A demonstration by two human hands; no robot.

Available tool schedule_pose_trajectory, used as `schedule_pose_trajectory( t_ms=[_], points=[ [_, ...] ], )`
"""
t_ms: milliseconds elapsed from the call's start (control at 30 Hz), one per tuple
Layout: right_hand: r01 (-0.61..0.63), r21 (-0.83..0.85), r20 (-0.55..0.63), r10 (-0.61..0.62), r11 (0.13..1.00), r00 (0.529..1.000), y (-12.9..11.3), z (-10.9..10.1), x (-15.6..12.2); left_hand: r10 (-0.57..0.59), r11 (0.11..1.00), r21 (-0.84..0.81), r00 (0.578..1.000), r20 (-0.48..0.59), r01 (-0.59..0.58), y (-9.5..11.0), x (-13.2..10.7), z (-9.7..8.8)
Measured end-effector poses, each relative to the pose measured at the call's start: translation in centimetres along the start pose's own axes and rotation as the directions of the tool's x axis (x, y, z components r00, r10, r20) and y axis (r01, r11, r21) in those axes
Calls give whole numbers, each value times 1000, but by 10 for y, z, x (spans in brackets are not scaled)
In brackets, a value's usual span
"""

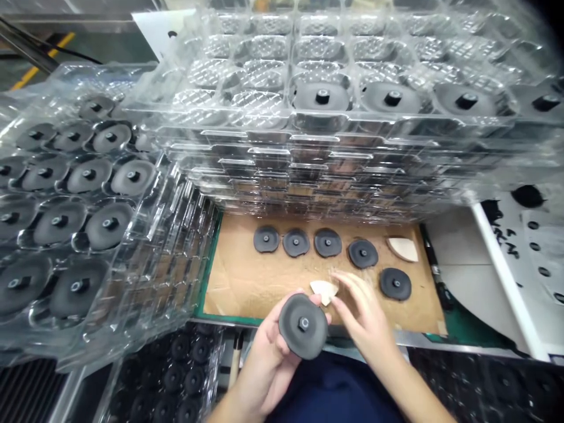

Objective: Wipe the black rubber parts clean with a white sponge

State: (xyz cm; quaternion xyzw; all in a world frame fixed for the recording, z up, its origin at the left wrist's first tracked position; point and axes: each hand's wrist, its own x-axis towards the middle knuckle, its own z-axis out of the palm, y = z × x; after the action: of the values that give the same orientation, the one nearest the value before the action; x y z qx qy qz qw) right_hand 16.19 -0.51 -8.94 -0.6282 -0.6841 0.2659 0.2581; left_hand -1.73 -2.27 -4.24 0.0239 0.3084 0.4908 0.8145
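Observation:
My left hand grips a round black disc with a small metal-tipped stud in its middle, stud side up. The fingers curl behind the disc, so its underside is hidden. Just beyond it is a cream wedge-shaped piece. Thumb and forefinger of my right hand are at the wedge's right corner, one on each side; the contact itself is small and hard to make out. Similar black discs lie in a loose row on the brown cardboard, with another disc nearer on the right.
A second cream piece lies at the cardboard's right, beside a black pen-like object. Tall stacks of clear plastic trays stand behind; another disc-filled stack stands left. A white panel edge rises at the right.

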Motion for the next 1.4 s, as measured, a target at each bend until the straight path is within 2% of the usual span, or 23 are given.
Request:
schedule_pose_trajectory(
  t_ms=[167,267,333,433,533,600,667,733,867,1000,1133,1267,1400],
  points=[
    [24,-78,-41,-27,997,999,17,36,-11,36,999,-16,990,-135,-38,3,7,-3],
    [48,-77,-78,-54,996,995,24,43,-14,68,998,3,986,-155,-69,5,10,-5],
    [75,-52,-86,-79,996,993,27,39,-12,83,997,18,984,-158,-81,7,10,-5],
    [110,13,-76,-109,994,991,17,18,-2,83,997,8,982,-168,-82,10,10,-1],
    [174,107,-44,-171,979,984,-17,-11,9,107,994,-6,977,-185,-110,12,11,6],
    [257,122,-77,-249,959,965,-44,-26,12,148,989,14,970,-193,-149,12,12,11],
    [339,111,-107,-327,934,939,-66,-34,12,182,983,47,962,-203,-176,12,12,17],
    [393,113,-90,-385,912,919,-78,-37,11,205,978,83,955,-216,-192,11,12,21],
    [383,59,-129,-374,922,919,-78,-39,10,271,960,140,936,-226,-244,8,10,25],
    [428,120,-78,-421,896,904,-75,-40,12,260,962,152,936,-236,-229,7,9,26],
    [376,77,-131,-365,923,922,-75,-40,15,278,958,144,930,-240,-249,8,10,27],
    [436,141,-84,-428,889,900,-75,-41,14,250,964,150,942,-224,-220,8,10,28],
    [386,83,-134,-374,919,918,-75,-41,12,274,957,161,936,-222,-242,9,10,29]
  ],
)
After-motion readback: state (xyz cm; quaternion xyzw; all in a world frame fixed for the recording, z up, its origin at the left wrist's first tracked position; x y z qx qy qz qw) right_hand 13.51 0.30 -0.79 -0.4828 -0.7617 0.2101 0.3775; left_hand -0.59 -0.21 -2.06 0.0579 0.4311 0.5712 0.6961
